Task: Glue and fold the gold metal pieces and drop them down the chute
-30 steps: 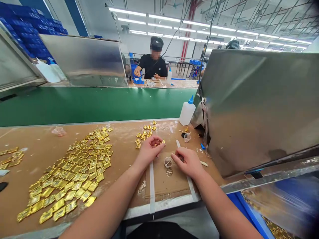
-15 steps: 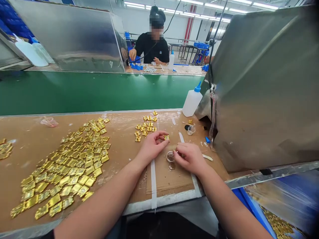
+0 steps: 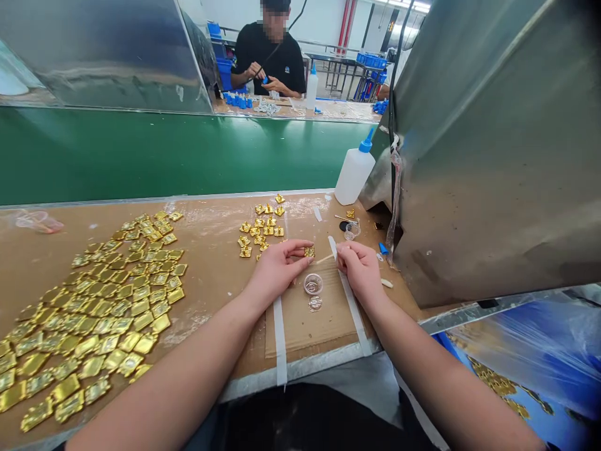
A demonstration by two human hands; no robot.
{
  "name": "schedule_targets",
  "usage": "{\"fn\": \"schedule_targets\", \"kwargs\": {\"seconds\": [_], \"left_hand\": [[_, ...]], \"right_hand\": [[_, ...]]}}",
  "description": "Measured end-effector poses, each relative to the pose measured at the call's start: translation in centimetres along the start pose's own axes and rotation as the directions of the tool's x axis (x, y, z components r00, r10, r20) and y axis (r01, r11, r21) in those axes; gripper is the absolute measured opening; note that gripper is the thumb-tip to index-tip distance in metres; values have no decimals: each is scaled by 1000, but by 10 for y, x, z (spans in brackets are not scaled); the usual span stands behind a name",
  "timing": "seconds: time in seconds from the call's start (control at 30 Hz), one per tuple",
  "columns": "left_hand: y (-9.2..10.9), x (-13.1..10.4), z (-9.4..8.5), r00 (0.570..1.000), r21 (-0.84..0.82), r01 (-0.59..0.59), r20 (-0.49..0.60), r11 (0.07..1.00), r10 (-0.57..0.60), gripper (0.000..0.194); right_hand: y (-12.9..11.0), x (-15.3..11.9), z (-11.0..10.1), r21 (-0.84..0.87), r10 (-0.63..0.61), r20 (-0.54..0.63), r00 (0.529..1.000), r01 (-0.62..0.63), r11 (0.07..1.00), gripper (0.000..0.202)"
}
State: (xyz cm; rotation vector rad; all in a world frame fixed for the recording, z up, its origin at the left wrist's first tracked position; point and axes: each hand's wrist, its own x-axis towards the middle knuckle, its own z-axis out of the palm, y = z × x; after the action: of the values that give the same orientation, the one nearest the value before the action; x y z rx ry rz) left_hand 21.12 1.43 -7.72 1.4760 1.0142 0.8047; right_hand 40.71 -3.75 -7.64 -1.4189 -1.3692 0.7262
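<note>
My left hand (image 3: 284, 262) is closed in a pinch on a small gold-coloured piece (image 3: 308, 251), held above the upper edge of a cardboard pad (image 3: 300, 332). In my right hand (image 3: 359, 266) is a thin pale stick (image 3: 323, 259), gripped between thumb and fingers. Its tip points left, close to the gold piece; whether they touch I cannot tell. Just below my hands, a small clear round cup (image 3: 313, 284) sits on the pad, with a clear lid-like disc (image 3: 315, 304) nearer to me. A loose group of gold pieces (image 3: 260, 231) lies beyond my left hand.
Many flat gold pieces (image 3: 103, 307) cover the table's left side. A white bottle with a blue nozzle (image 3: 355, 175) stands at the back right, beside a large metal hood (image 3: 488, 169). Beyond the green belt (image 3: 188, 156), a co-worker (image 3: 270, 59) handles a blue item.
My right hand has moved up from beside the clear cup, and the stick now reaches toward the gold piece. The view has tilted down. The co-worker's hands have come together.
</note>
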Motion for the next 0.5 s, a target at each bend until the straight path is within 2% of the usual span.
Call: {"fn": "schedule_targets", "kwargs": {"seconds": [0.1, 0.23, 0.5], "left_hand": [[0, 0, 1, 1000, 4, 31, 2, 1000, -31, 34], [4, -2, 1, 999, 7, 43, 8, 999, -43, 33], [12, -6, 0, 999, 58, 49, 18, 997, -51, 31]], "right_hand": [[3, 2, 1, 51, 3, -40, 999, -1, 999, 49], [5, 2, 2, 107, -15, -34, 999, 19, 994, 50], [2, 3, 3, 46, -38, -47, 998, 40, 998, 46]]}}
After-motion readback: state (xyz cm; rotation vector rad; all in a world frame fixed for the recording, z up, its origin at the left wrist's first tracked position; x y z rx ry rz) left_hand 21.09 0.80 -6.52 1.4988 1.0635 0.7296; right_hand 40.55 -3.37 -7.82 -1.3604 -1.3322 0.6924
